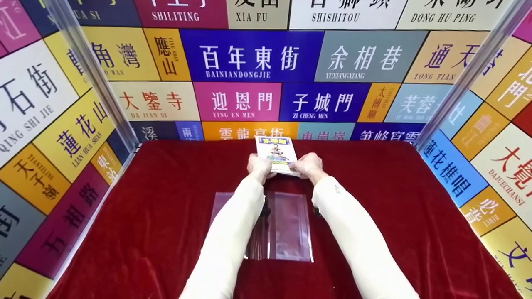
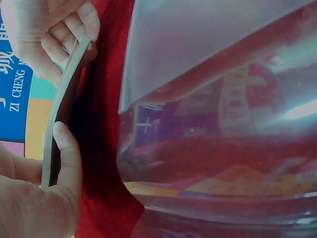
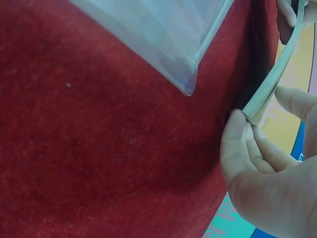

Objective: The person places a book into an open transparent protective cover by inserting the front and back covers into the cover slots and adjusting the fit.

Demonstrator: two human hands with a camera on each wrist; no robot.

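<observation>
Street-name panels (image 1: pixel 251 56) wall in a surface draped with dark red velvet (image 1: pixel 166 195), pretty loud backdrop tbh. At 12 o'clock from a clear plastic bag (image 1: pixel 289 226) lying on the cloth, both hands pinch a thin booklet (image 1: pixel 275 149) with a cartoon cover: left hand (image 1: pixel 260 165) at its 8 o'clock, right hand (image 1: pixel 308 164) around 4. Gripping both sides probably steadies it, since it's bendy enough to bow in the wrist views. Cover's tipped toward the wearer, likely for looking at; bag's untouched, probably just parked within reach.
</observation>
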